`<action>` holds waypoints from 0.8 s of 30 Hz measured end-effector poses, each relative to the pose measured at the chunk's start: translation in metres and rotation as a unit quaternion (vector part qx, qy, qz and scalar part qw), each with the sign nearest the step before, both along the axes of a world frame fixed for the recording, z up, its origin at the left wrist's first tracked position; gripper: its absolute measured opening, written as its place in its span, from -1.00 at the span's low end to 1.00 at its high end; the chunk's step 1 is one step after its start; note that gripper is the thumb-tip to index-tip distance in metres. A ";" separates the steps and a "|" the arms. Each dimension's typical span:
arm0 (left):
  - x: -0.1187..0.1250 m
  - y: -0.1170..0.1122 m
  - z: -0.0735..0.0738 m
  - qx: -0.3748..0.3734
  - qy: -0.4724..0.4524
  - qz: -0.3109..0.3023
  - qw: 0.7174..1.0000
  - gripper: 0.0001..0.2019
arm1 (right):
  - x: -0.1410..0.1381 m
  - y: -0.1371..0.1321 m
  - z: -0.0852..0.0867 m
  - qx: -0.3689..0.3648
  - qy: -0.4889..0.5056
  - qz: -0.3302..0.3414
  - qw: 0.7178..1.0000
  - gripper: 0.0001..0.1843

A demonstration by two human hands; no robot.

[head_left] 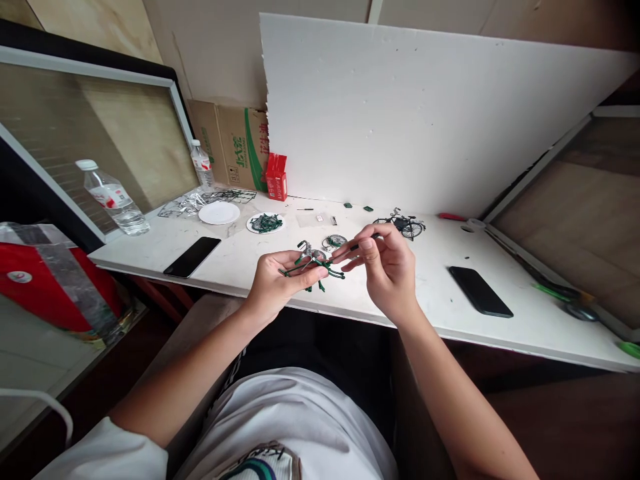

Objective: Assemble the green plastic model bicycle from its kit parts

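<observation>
My left hand (280,277) is closed around a small green model bicycle frame (315,263), held just above the front edge of the white table (525,313). My right hand (385,263) pinches a thin dark tool or part (357,245) whose tip meets the frame. Two small wheels (334,241) lie on the table just behind my hands. A finished dark model bicycle (403,223) stands further back to the right.
A black phone (193,257) lies at the left, another phone (480,291) at the right. A white plate (219,213), a dish of green parts (265,223), two water bottles (113,198), a red box (276,177) and a white foam board (425,113) stand behind.
</observation>
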State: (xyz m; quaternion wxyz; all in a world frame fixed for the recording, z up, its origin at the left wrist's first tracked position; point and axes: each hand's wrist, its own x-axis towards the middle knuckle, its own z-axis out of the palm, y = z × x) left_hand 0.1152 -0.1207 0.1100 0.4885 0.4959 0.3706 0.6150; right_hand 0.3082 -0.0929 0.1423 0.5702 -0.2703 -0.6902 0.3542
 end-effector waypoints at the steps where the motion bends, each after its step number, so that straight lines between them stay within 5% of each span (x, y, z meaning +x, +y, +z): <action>1: 0.000 0.000 0.000 0.000 -0.004 -0.002 1.000 -0.65 | 0.000 -0.001 0.000 0.002 -0.002 0.000 1.000 -0.63; 24: 0.000 0.001 -0.005 0.009 -0.009 -0.020 1.000 -0.65 | 0.001 0.000 -0.002 0.007 -0.016 0.008 1.000 -0.63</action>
